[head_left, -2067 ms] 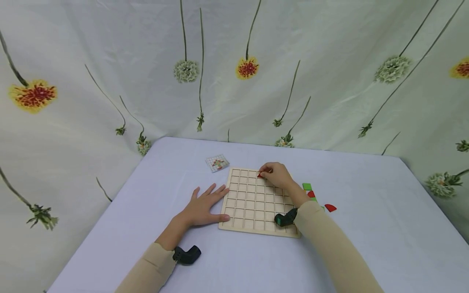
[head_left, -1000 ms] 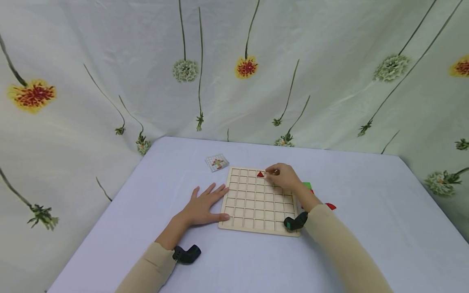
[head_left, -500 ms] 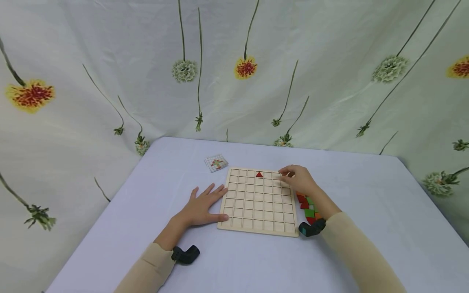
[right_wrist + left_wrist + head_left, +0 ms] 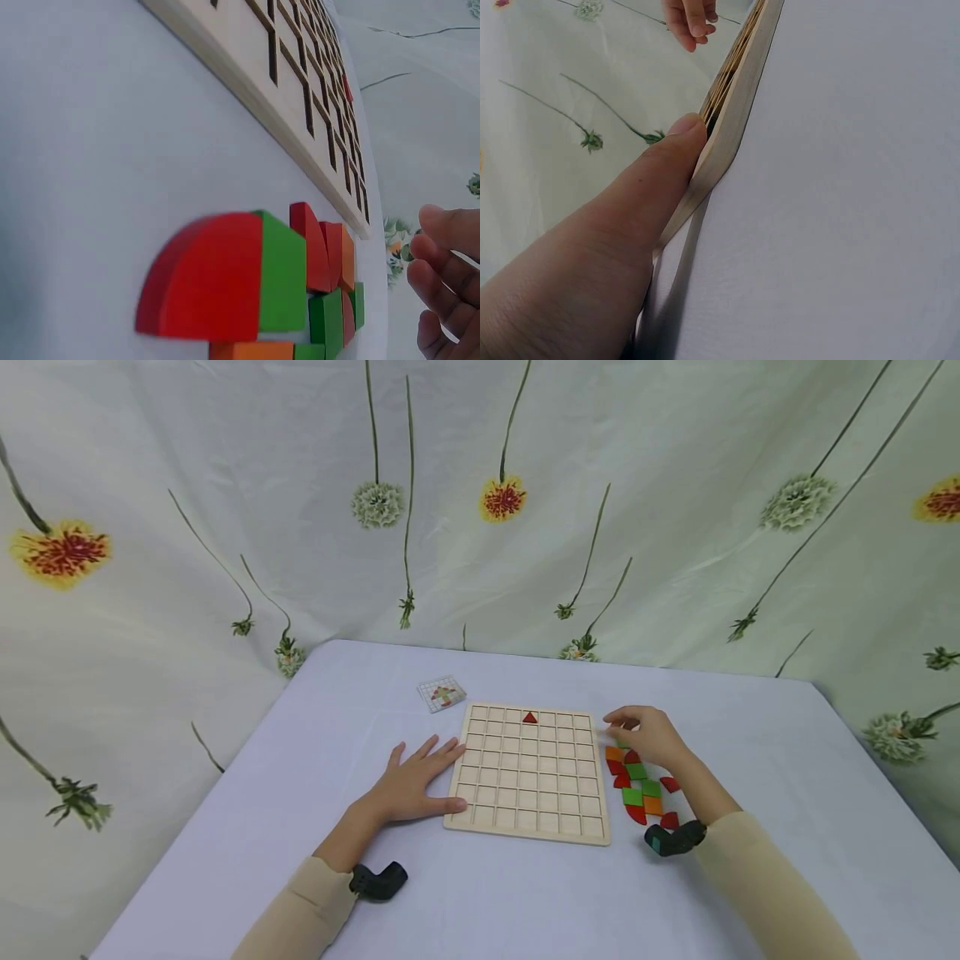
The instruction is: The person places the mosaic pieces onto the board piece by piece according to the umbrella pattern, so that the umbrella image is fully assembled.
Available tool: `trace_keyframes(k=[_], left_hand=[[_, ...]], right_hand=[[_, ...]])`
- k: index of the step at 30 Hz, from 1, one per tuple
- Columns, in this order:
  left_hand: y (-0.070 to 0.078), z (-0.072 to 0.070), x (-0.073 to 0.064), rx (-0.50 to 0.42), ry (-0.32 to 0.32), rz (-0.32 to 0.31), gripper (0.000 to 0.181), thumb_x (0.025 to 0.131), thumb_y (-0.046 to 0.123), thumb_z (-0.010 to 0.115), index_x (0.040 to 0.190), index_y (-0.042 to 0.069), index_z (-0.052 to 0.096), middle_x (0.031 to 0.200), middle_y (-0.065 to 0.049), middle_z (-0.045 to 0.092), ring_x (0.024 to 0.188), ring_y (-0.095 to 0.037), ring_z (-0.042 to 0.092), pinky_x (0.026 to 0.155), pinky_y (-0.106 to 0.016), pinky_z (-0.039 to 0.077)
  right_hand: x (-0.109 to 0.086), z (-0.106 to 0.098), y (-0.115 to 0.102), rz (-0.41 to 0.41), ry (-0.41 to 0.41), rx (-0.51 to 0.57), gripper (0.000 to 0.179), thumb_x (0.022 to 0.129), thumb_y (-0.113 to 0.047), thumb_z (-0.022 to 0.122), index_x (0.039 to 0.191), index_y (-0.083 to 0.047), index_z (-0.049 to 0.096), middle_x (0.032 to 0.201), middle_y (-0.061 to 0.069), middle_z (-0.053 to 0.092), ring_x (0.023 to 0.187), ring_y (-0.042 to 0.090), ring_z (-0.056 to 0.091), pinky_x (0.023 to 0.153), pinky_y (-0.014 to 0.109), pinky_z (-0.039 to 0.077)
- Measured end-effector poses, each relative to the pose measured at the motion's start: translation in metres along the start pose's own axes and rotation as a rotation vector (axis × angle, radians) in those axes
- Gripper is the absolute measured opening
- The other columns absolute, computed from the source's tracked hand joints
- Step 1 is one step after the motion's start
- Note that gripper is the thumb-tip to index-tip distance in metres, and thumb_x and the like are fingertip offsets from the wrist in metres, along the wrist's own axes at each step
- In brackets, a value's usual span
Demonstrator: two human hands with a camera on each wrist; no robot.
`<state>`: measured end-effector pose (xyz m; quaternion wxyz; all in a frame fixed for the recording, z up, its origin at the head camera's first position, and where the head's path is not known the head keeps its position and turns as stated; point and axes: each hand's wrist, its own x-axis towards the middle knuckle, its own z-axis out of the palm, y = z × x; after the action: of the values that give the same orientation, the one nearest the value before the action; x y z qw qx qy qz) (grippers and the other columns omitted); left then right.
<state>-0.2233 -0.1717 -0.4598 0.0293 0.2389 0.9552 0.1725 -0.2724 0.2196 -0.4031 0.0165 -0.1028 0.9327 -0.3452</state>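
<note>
A square wooden grid board (image 4: 528, 775) lies on the table, with one red triangle block (image 4: 530, 717) in a cell of its far row. My left hand (image 4: 416, 785) rests spread at the board's left side, fingertips at the edge. In the left wrist view its thumb (image 4: 667, 165) presses on the rim near a corner. Past the board's far right corner hovers my right hand (image 4: 648, 731), fingers loosely bent and nothing between them. Below it lie several coloured blocks: a green square (image 4: 637, 771), an orange square (image 4: 653, 806) and a red quarter-circle (image 4: 206, 277) among them.
A small card (image 4: 442, 693) printed with a coloured pattern on a grid lies beyond the board's far left corner. White cloth covers the table (image 4: 510, 893). A flowered curtain (image 4: 480, 568) hangs behind and at both sides.
My right hand let go of the red triangle in the board's far row, then moved right, off the board to above the loose blocks. The left hand has stayed in place.
</note>
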Motion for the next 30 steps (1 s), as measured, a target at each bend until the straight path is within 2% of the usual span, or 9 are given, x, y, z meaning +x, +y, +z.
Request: trace_keyframes(k=[8,19,27,30], left_hand=[[0.001,-0.001,0.0,0.003,0.0,-0.001,0.093,0.08,0.074,0.056,0.154,0.022,0.033,0.159,0.001,0.025,0.148,-0.029,0.011,0.109,-0.067,-0.002],[0.002,-0.001,-0.001,-0.006,0.004,-0.004,0.093,0.08,0.074,0.056,0.154,0.022,0.034,0.159,0.0,0.026,0.148,-0.03,0.012,0.109,-0.068,-0.002],[0.003,-0.003,-0.001,-0.016,0.001,-0.002,0.093,0.08,0.073,0.057,0.154,0.022,0.033,0.159,0.001,0.025,0.148,-0.029,0.011,0.11,-0.066,-0.003],[0.003,-0.003,-0.001,-0.018,0.002,0.001,0.093,0.08,0.073,0.057,0.154,0.022,0.033,0.159,0.001,0.025,0.148,-0.029,0.012,0.109,-0.066,-0.003]], right_hand=[[-0.012,-0.009,0.019,0.044,0.002,-0.024,0.027,0.094,-0.016,0.064,0.114,0.001,0.068,0.099,0.013,0.066,0.095,0.03,0.057,0.08,0.042,0.052],[-0.026,-0.006,0.034,0.183,-0.001,0.008,0.032,0.092,-0.024,0.069,0.113,0.0,0.067,0.104,0.015,0.066,0.099,0.032,0.057,0.083,0.042,0.054],[-0.032,0.002,0.04,0.202,0.035,0.036,0.04,0.087,-0.033,0.075,0.108,0.001,0.067,0.1,0.014,0.067,0.091,0.028,0.057,0.069,0.028,0.051],[-0.033,0.004,0.04,0.212,0.045,0.04,0.043,0.085,-0.034,0.076,0.107,0.001,0.067,0.098,0.014,0.065,0.09,0.027,0.056,0.068,0.027,0.049]])
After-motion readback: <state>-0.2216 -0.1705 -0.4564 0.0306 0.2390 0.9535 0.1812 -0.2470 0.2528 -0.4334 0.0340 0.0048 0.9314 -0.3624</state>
